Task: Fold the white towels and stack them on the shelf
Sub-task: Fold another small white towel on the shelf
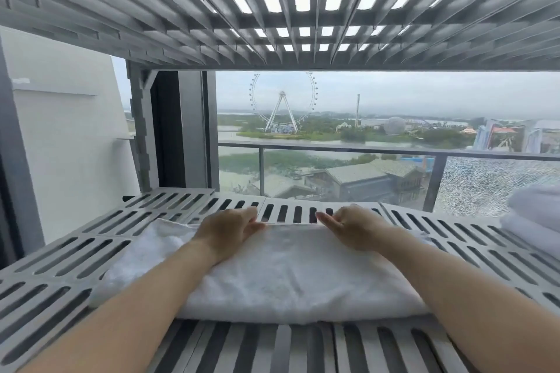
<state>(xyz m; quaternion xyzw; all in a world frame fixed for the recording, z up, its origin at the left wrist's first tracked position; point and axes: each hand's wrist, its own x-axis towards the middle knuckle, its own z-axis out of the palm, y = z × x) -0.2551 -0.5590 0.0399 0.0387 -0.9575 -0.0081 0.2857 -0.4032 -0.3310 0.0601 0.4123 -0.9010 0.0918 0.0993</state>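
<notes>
Folded towel [288, 269] on shelf [65, 254], long axis L–R; L hand [227, 235] pinches its far edge, R hand [351, 228] presses there flat-fingered, both equally near

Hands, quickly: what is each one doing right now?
Left hand: closed, pinching the far edge of the folded towel.
Right hand: open, fingers straight, pressing the same edge.

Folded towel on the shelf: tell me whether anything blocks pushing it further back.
Nothing visible does. The shelf behind the folded towel is bare slats up to its back edge. The left hand and right hand rest on its far edge. The other towels sit far right, apart.
</notes>
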